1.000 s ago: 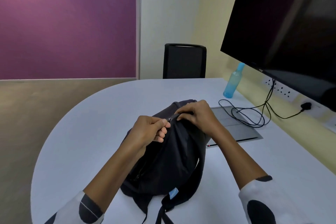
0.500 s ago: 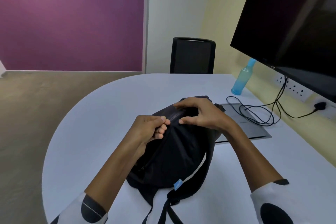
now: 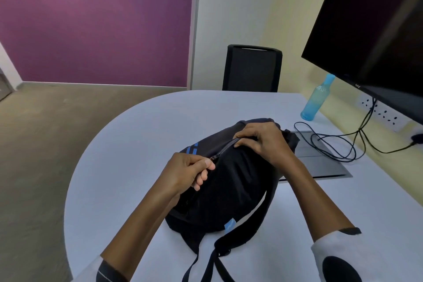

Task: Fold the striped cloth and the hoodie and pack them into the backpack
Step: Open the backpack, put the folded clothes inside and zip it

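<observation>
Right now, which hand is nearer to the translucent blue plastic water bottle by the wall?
Right. The right hand grips the black fabric backpack on the side toward the translucent blue plastic water bottle; the left hand pinches the zip farther away.

The backpack hides its contents; its straps leave the bottom edge.

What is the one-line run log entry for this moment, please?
stage: zipping backpack | left hand: pinches zipper pull | right hand: holds bag top | clothes: not visible | table: bottle, cable

Office: wall monitor, meeting table
</observation>
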